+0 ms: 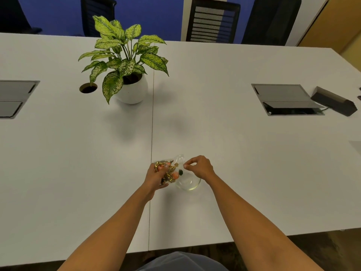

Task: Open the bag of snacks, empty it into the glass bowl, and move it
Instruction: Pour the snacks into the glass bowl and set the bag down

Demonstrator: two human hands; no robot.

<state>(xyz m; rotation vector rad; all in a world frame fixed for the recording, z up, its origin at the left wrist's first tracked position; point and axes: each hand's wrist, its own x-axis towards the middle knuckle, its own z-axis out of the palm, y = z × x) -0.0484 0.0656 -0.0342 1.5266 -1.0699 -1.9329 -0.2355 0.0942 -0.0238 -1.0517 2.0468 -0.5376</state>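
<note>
A clear plastic bag of snacks (169,171), filled with gold and orange wrapped pieces, is held just above the white table. My left hand (156,178) grips its filled bottom end from the left. My right hand (199,166) pinches the bag's clear top corner between thumb and fingers. The glass bowl (190,183) stands on the table directly below and to the right of the bag, partly under my right hand. I cannot tell whether the bowl holds anything.
A potted plant (127,75) in a white pot stands at the far centre-left, next to a round cable hole (88,88). Cable boxes (285,99) are set into the table at right and left. A dark device (334,100) lies far right. Chairs line the far side.
</note>
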